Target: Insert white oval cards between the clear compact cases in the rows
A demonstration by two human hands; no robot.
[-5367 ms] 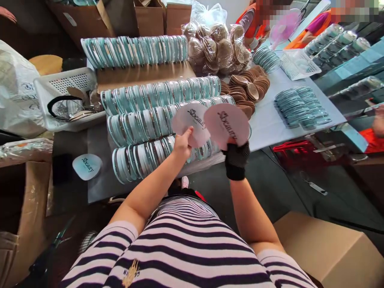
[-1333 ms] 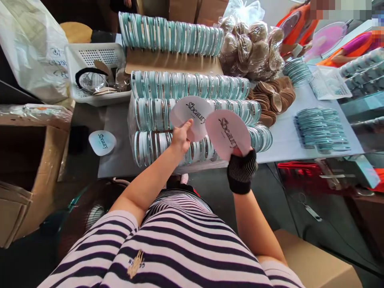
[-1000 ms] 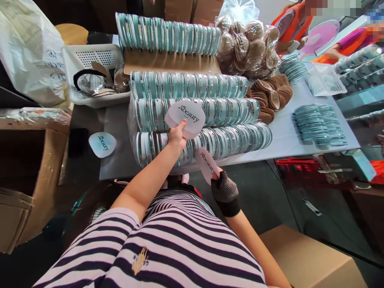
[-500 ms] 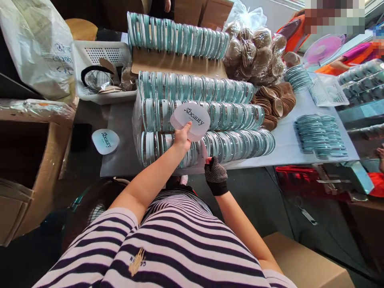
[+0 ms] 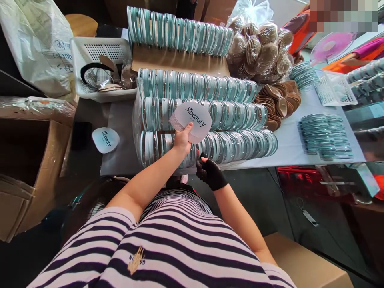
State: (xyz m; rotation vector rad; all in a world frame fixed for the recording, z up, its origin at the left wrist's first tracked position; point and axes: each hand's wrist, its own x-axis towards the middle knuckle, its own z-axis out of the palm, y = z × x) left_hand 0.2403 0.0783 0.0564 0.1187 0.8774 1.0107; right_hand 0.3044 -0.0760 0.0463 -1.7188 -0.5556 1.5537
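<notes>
My left hand (image 5: 183, 140) is closed on a fanned stack of white rounded cards (image 5: 193, 116), its thumb on the top one, which has "beauty" printed in black. The stack hovers above the front rows of shiny teal-edged discs (image 5: 240, 146) that stand on edge side by side. My right hand (image 5: 211, 173), in a black fingerless glove, is at the near side of the front row, just below the cards. Its thumb stands apart from the other fingers, whose tips reach in at the discs and are partly hidden. No card shows in it.
A single printed card (image 5: 105, 140) lies left on the table (image 5: 120, 160). Behind it is a white basket (image 5: 102, 96) of loose pieces. Brown pads in a plastic bag (image 5: 259, 52), loose brown pads (image 5: 280, 104) and stacked discs (image 5: 325, 136) are to the right. A cardboard box (image 5: 303, 260) stands below.
The card at my right hand has gone from sight among the discs of the front row. My right hand has shifted slightly left and turned. The left hand still holds its stack.
</notes>
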